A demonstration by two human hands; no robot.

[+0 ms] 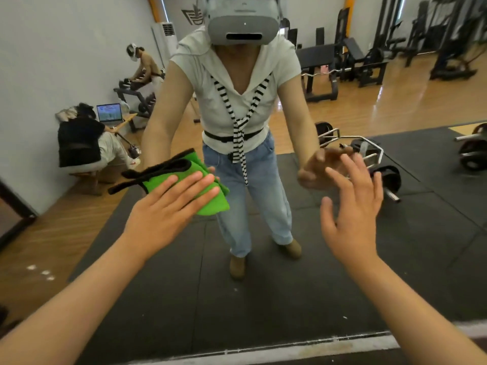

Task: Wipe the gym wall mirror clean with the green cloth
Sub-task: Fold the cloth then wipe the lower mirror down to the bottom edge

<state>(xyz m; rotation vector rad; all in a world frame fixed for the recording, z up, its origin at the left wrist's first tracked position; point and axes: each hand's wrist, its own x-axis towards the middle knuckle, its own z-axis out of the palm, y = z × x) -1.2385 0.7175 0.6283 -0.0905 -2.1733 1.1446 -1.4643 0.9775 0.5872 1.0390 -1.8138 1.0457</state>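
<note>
Wiping step in hand: left hand is pressing the green cloth flat vs the mirror, grip apart, fingers straight. Right hand is hovering, fingers spread, holding nothing. Next, prob.: sweeping the cloth across w/ steady pressure.

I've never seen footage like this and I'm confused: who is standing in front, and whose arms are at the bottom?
One picture, from a camera worn on a person's head. They face a wall mirror, so the figure in front is their own reflection, wearing the grey headset. The arms are theirs. The left hand, held flat, presses a green cloth on the glass. The right hand is open, spread, holding nothing, close to the glass. The barbell is reflected from the gym behind.
</note>
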